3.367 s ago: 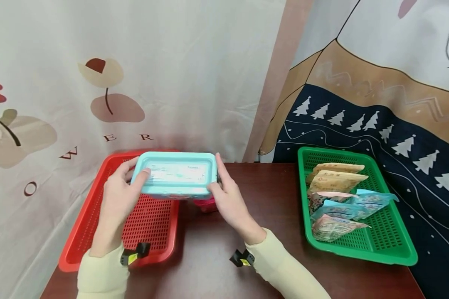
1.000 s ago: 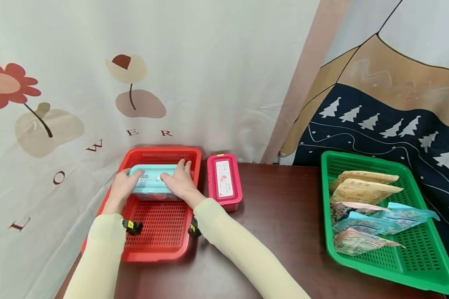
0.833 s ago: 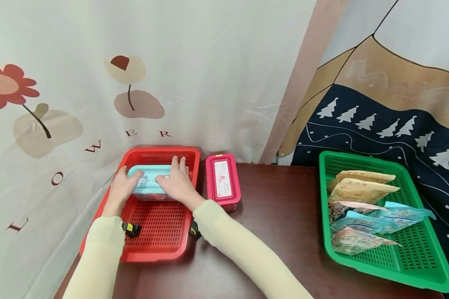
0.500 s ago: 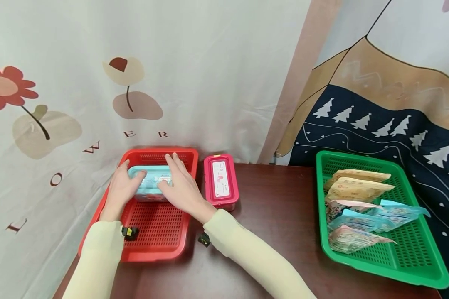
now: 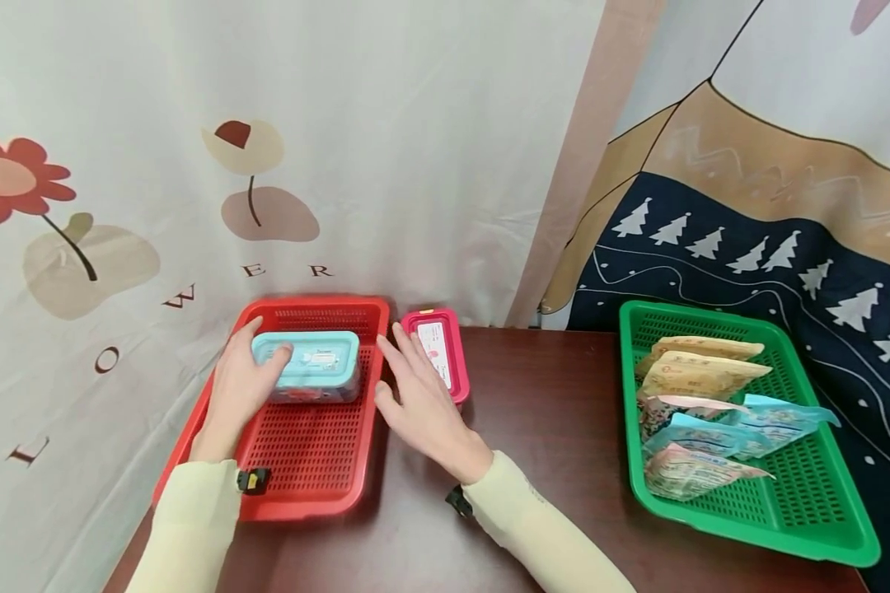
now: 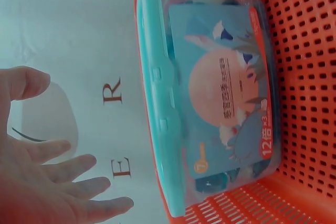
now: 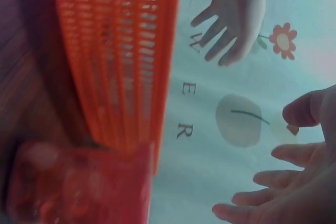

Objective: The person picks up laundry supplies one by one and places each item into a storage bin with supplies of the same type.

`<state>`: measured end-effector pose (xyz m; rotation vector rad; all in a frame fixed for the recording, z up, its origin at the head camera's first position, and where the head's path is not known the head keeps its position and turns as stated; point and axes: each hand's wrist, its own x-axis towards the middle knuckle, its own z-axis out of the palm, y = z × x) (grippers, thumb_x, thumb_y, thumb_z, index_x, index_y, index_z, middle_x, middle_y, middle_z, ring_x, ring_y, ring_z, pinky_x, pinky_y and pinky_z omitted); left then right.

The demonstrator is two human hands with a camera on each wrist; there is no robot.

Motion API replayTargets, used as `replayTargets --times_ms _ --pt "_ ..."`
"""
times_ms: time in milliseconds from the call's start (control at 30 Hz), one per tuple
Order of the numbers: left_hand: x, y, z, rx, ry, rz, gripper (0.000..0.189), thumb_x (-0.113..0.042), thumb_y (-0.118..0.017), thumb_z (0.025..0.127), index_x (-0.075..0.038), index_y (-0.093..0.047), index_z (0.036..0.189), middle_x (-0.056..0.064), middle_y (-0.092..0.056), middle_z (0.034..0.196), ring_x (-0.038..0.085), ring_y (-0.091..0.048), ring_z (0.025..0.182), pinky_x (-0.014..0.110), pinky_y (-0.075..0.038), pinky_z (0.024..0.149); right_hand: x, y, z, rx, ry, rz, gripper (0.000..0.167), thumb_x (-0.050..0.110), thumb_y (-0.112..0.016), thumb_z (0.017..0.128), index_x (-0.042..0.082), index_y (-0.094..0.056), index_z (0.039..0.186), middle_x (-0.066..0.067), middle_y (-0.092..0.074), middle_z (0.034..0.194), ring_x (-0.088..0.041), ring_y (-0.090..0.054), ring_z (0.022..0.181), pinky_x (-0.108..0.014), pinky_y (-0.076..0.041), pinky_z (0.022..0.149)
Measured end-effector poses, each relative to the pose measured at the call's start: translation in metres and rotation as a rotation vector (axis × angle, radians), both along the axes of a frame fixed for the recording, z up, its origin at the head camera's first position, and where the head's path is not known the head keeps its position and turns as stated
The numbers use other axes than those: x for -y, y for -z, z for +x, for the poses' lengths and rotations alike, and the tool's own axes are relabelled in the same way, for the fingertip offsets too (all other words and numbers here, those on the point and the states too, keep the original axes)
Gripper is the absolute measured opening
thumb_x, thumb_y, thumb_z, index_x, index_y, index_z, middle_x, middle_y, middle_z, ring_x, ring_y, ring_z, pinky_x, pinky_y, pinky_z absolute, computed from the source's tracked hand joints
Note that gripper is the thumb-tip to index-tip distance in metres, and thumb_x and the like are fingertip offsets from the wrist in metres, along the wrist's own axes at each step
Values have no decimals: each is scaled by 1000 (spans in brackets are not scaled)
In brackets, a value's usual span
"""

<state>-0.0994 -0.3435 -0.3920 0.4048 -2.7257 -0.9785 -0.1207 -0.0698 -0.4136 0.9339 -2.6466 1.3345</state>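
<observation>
A clear plastic box with a turquoise lid (image 5: 319, 360) sits at the back of the red basket (image 5: 307, 461). The left wrist view shows its blue printed label (image 6: 220, 87) and dark contents at the edges. Over the box's left end hovers my left hand (image 5: 239, 385), fingers spread; in the left wrist view a gap separates it from the lid. My right hand (image 5: 432, 416) is to the right of the basket, fingers extended, in front of a pink-lidded box (image 5: 456, 358) that it partly hides. In the right wrist view this hand appears raised above the pink box (image 7: 79, 182), holding nothing.
At the right of the brown table (image 5: 541, 436) stands a green basket (image 5: 808, 494) holding several upright pouches, among them a tan pouch (image 5: 700, 375) and a blue pouch (image 5: 782, 420). A printed curtain (image 5: 415, 165) hangs behind the table.
Earlier both hands held the turquoise-lidded box in the air; they lowered it into the red basket. Both have let go, and the right hand has moved right towards the pink box.
</observation>
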Motion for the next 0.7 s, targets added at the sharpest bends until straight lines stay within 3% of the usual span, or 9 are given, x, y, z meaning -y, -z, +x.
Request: replayTargets --times_ms 267,533,700 --pt "-18 -4 8 -44 27 21 76 -39 -55 104 -7 -24 164 25 -31 164 49 -31 147 72 -29 111 -26 22 3 -172 96 203 52 31 -64 99 15 -57 148 -8 -44 161 -40 -36 149 -68 -28 116" --pt "-39 -11 12 -83 55 22 70 -36 -57 103 -9 -33 162 24 -38 160 48 -41 138 69 -34 107 -30 40 -3 -176 187 387 69 49 -72 93 18 -53 152 -12 -42 161 -49 -27 151 -78 -20 112" --pt "-50 -15 15 -116 59 14 66 -32 -60 102 -8 -39 159 25 -42 157 47 -42 138 67 -34 106 -26 52 -9 -180 219 469 79 58 -72 90 19 -49 155 -14 -40 163 -49 -24 152 -77 -20 113"
